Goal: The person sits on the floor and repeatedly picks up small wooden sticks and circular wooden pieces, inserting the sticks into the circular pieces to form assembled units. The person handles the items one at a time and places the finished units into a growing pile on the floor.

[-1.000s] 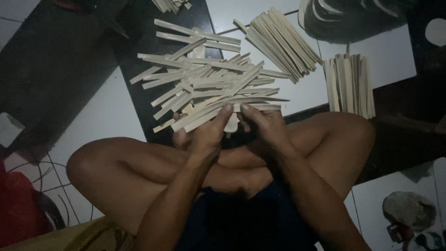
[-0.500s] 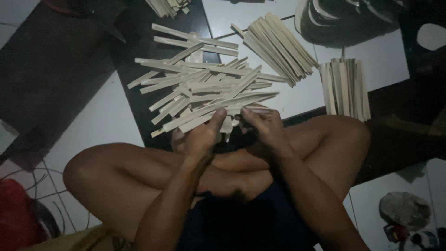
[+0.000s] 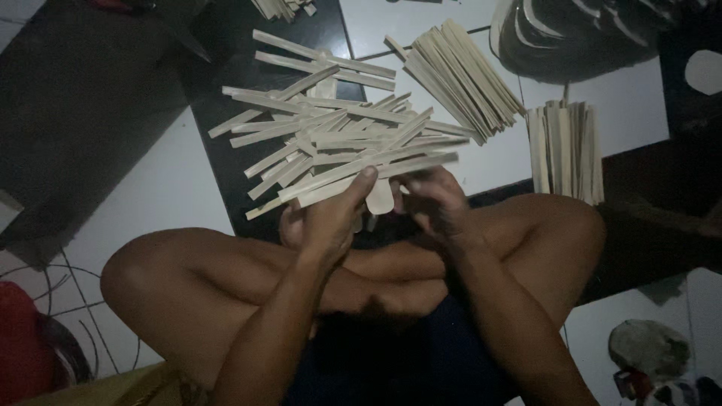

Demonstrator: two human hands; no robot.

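Where the light fails over the crossed legs, the left hand point(image 3: 329, 218) and right hand point(image 3: 436, 204) pinch a small pale wooden piece point(image 3: 380, 197), its lower end hidden. It sits at the near edge of the loose stick pile point(image 3: 338, 143) on the floor; bundles point(image 3: 564, 146) beyond blur.

Left hand point(image 3: 331, 218): raised in front of the crossed legs, back toward the camera, fingers curled, thumb extended toward 1 o'clock. Left forearm: bare, runs from 7 o'clock up to the wrist. Right hand point(image 3: 436, 203): just beside the left at 3 o'clock, fingers bent inward toward 9 o'clock, knuckles up. Right forearm: bare, enters from 5 o'clock. Both hands near each other, fingertips close. Knees spread to 9 and 3 o'clock.
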